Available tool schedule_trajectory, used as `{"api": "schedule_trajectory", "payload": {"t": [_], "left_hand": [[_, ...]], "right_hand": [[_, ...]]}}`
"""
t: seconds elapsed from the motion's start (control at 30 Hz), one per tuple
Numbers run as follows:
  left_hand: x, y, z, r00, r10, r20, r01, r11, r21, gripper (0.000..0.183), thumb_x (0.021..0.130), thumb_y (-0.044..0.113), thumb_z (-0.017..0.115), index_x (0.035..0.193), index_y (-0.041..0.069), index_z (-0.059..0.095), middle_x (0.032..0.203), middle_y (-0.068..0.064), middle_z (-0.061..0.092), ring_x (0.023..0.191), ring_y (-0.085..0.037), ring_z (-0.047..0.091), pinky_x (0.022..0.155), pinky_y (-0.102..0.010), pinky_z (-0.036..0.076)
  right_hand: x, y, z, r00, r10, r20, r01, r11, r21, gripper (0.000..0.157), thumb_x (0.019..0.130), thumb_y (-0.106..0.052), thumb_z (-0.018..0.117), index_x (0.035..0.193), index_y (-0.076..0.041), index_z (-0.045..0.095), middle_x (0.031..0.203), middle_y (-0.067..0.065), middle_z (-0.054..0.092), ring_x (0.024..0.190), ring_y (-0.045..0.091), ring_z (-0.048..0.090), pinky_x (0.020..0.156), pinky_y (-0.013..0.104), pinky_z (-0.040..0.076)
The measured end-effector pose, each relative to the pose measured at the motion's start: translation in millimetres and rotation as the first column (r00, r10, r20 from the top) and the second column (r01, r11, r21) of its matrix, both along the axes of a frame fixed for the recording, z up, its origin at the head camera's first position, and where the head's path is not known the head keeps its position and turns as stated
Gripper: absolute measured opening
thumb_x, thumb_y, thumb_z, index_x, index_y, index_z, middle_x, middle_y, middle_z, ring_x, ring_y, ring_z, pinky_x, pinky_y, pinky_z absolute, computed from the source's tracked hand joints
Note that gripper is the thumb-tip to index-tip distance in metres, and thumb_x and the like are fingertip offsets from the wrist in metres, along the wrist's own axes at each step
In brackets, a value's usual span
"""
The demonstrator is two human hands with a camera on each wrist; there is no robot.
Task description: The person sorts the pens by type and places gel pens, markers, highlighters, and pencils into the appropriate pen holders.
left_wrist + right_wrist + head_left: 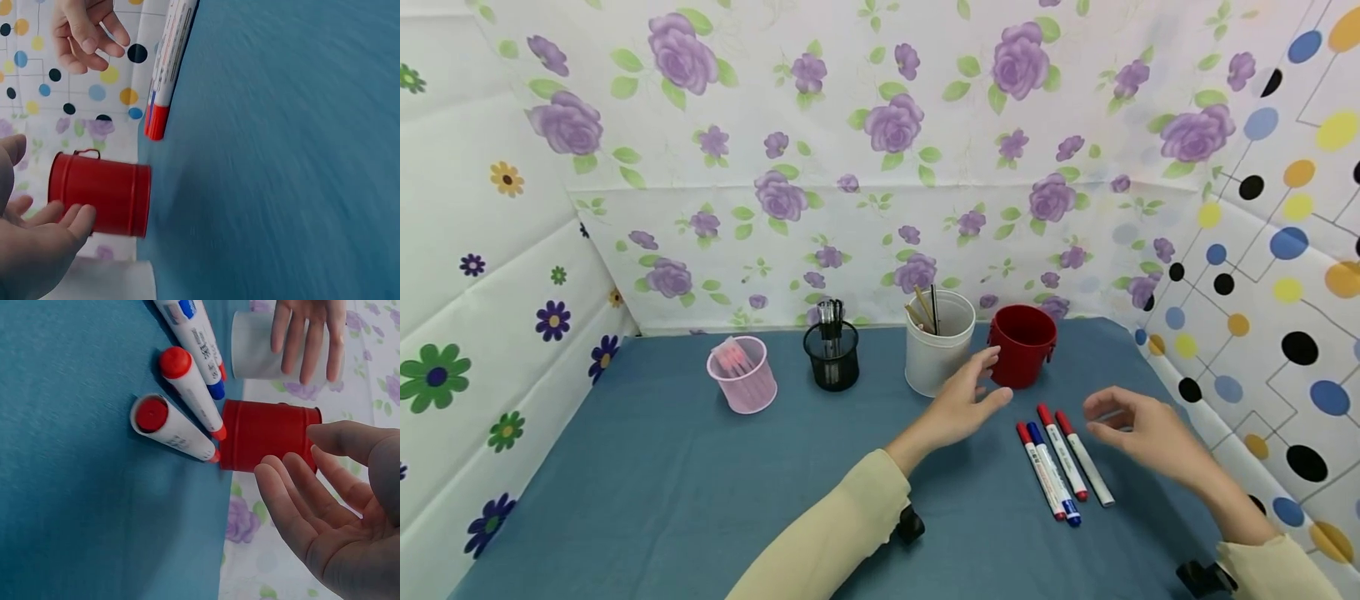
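Note:
My left hand (958,406) hovers over the table with relaxed fingers and holds nothing; it is nearest to a red bucket (1024,350) and a white cup (934,358). To the right, my right hand (1142,429) is also in the air, fingers loosely bent around nothing. Between the hands lie several markers side by side: a red-capped marker (1041,471), a blue-capped marker (1055,475), another red-capped marker (1063,454) and a red-capped marker with a pale end (1086,460). The right wrist view shows my right hand (337,506) apart from the markers and the bucket.
The white cup holds a few thin sticks or pencils (925,312). Left of it stand a black mesh cup (835,367) with pens and a pink cup (747,387) with pinkish items. Patterned cloth walls (865,250) close off the back and both sides of the blue table (700,500).

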State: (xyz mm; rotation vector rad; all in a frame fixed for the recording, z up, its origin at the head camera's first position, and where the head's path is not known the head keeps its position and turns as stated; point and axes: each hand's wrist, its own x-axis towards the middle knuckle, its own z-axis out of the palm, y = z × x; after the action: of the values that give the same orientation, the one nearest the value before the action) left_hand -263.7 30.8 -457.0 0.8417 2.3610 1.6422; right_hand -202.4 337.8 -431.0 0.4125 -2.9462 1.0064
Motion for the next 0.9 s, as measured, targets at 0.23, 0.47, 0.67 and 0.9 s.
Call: {"api": "schedule_trajectory", "payload": {"t": [0.23, 0.47, 0.67, 0.9], "left_hand": [[-4.4, 24.0, -2.9, 0.994, 0.104, 0.021, -0.104, 0.995, 0.003, 0.075, 0.11, 0.039, 0.059, 0.171, 0.021, 0.019, 0.173, -0.003, 0.03, 0.155, -0.027, 0.037, 0.122, -0.042, 0.04], [-17.3, 39.9, -6.0, 0.975, 0.204, 0.091, -0.211, 0.974, 0.08, 0.076, 0.111, 0.037, 0.058, 0.171, 0.017, 0.017, 0.173, -0.006, 0.029, 0.157, -0.027, 0.034, 0.125, -0.045, 0.035], [-25.2, 46.6, -9.0, 0.965, 0.241, 0.104, -0.251, 0.964, 0.087, 0.073, 0.111, 0.038, 0.056, 0.171, 0.018, 0.018, 0.172, -0.005, 0.03, 0.158, -0.021, 0.032, 0.127, -0.046, 0.032], [-32.9, 54.6, -14.6, 0.949, 0.274, 0.159, -0.291, 0.951, 0.102, 0.075, 0.111, 0.039, 0.056, 0.171, 0.021, 0.015, 0.173, -0.001, 0.026, 0.158, -0.02, 0.028, 0.127, -0.05, 0.031]], "right_hand": [[4.4, -1.7, -9.5, 1.0, -0.004, 0.031, 0.004, 1.0, -0.009, 0.023, 0.098, -0.018, 0.079, 0.119, -0.011, 0.072, 0.112, 0.006, 0.075, 0.092, 0.017, 0.074, 0.073, 0.028, 0.061], [4.8, -0.2, -13.4, 0.999, -0.005, 0.051, 0.006, 1.0, -0.02, 0.023, 0.099, -0.018, 0.078, 0.119, -0.011, 0.072, 0.113, 0.006, 0.075, 0.095, 0.018, 0.074, 0.076, 0.03, 0.063], [6.4, -1.2, -13.7, 0.998, 0.002, 0.062, -0.001, 1.0, -0.019, 0.024, 0.099, -0.019, 0.079, 0.12, -0.011, 0.072, 0.113, 0.006, 0.075, 0.094, 0.016, 0.074, 0.076, 0.028, 0.061], [8.7, -6.0, -13.2, 0.997, 0.003, 0.071, -0.002, 1.0, -0.016, 0.024, 0.098, -0.019, 0.079, 0.12, -0.011, 0.072, 0.112, 0.005, 0.076, 0.093, 0.015, 0.073, 0.075, 0.027, 0.06]]}}
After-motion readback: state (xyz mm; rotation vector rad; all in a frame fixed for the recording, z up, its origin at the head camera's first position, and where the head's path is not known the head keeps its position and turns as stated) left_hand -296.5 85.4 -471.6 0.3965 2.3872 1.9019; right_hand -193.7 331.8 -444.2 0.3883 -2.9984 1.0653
